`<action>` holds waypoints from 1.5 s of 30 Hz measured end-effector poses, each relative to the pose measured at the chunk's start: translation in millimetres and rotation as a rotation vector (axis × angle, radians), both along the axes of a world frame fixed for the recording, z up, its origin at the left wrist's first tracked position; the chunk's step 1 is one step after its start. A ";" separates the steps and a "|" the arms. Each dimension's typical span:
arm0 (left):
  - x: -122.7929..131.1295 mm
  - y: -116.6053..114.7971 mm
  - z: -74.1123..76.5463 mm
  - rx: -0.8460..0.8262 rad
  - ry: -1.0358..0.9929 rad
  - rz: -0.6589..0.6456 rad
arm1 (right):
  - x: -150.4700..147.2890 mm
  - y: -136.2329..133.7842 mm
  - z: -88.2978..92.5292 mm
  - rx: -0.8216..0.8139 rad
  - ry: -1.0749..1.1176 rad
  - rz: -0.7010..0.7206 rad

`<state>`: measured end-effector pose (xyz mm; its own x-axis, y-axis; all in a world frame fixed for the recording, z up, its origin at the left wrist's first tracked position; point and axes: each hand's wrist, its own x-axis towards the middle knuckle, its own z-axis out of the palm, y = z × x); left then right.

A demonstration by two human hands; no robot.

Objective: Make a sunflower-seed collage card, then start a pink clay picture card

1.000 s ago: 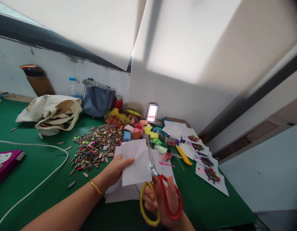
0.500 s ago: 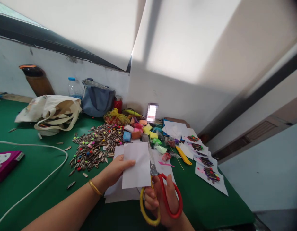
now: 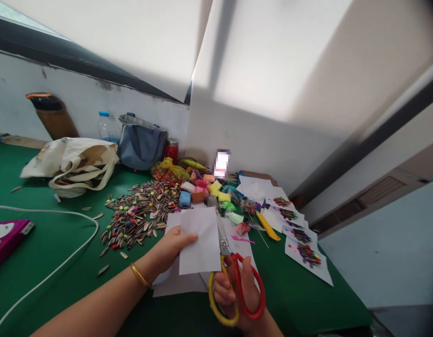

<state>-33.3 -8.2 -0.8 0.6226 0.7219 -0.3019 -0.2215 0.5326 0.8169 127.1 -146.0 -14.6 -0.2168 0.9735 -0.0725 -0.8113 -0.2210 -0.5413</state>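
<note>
My left hand point(image 3: 170, 248) pinches the left edge of a white sheet of paper point(image 3: 200, 248), thumb on top and the other fingers behind it. In my right hand point(image 3: 237, 290) is a pair of scissors point(image 3: 224, 245) with one yellow and one red handle loop. Its blades point away from me along the paper's right edge; whether they touch the paper I cannot tell. More white paper point(image 3: 181, 286) lies on the table below. Left of my hands spreads a pile of striped sunflower seeds point(image 3: 142, 210) mixed with small coloured balls.
Packets of coloured clay point(image 3: 198, 195) lie beyond the paper. A yellow cutter point(image 3: 268, 227) and several seed-decorated cards point(image 3: 309, 256) are to the right. A cloth bag point(image 3: 86, 161), a blue bag point(image 3: 142, 145) and a phone point(image 3: 222, 163) stand at the back; a white cable point(image 3: 93, 234) curves on the left.
The scissors' handle loops have drawn closer together as my right fingers closed. The yellow loop has moved slightly right; my left hand and the paper are almost where they were.
</note>
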 end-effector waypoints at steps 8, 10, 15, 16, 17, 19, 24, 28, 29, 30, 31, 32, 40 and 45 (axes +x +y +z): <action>-0.3 0.1 1.1 -0.006 0.006 -0.012 | -0.6 0.2 5.8 -0.029 -0.113 -0.076; -0.5 0.4 0.7 -0.005 0.013 -0.015 | -0.5 0.7 7.6 -0.040 -0.139 -0.084; -0.5 1.0 0.0 -0.009 0.040 -0.009 | 2.6 1.0 0.6 -0.044 -0.230 -0.021; -0.5 1.1 -0.2 -0.009 0.038 -0.016 | 3.7 1.0 -1.2 -0.042 -0.235 -0.017; -0.7 1.2 -0.3 -0.010 0.032 -0.029 | 5.0 1.1 -2.5 -0.036 -0.236 -0.020; -1.2 1.4 -0.3 -0.012 0.020 -0.052 | 9.1 1.1 -2.4 -0.020 -0.243 -0.039; -3.1 3.8 2.5 -0.020 0.017 -0.014 | 39.8 -3.2 7.3 -0.094 -0.612 -0.247; -2.5 6.3 4.1 -0.035 0.021 0.049 | 98.0 -22.4 12.9 -0.251 -1.280 -0.497; -2.0 6.7 4.1 -0.040 0.027 0.059 | 115.4 -30.8 14.5 -0.270 -1.433 -0.498; -1.3 6.9 4.1 -0.045 0.034 0.070 | 132.6 -40.4 16.7 -0.315 -1.590 -0.474; -0.6 7.1 4.2 -0.048 0.040 0.083 | 148.8 -50.9 19.3 -0.364 -1.721 -0.426; 0.1 7.1 4.4 -0.051 0.047 0.094 | 163.5 -61.7 22.1 -0.405 -1.804 -0.341; 3.8 4.2 6.0 -0.044 0.051 0.099 | 189.6 -81.4 18.8 -0.540 -2.177 -0.035; 3.0 5.1 1.7 -0.030 0.027 0.113 | 163.0 -34.6 9.3 -0.428 -2.434 0.001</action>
